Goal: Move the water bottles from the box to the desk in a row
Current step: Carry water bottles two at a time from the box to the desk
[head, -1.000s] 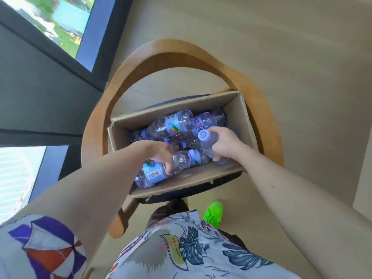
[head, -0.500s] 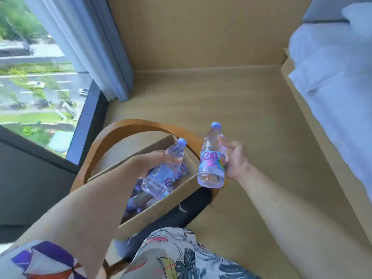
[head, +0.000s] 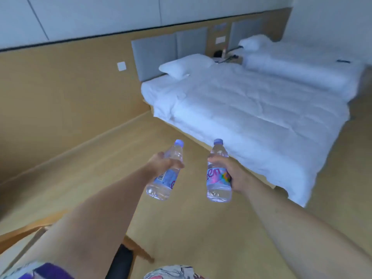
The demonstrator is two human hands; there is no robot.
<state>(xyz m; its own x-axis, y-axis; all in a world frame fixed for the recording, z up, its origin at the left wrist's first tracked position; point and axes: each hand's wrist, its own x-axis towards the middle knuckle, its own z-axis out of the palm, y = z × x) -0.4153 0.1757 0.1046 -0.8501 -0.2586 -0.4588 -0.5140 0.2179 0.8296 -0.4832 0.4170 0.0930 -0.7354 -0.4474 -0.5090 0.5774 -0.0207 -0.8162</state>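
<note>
The person holds 2 water bottles out in front of the body, 1 in each hand, both in the air above the wooden floor and apart from each other. The left hand is wrapped around the left bottle at its upper half, just above the label, with the fingers curled across the clear plastic; the bottle tilts, its pale blue cap up and leaning to the right, and its base hangs free below the hand. The right hand grips the right bottle around its middle, the thumb over the shoulder and the fingers behind the pink and purple label; this bottle stands close to upright, cap on top, with neck and base both showing beyond the hand. Beyond the bottles, to the right, stands a bed with a white quilt and a pillow, and a 2nd bed lies further back. Part of a wooden chair shows at the lower left, near the left forearm.
</note>
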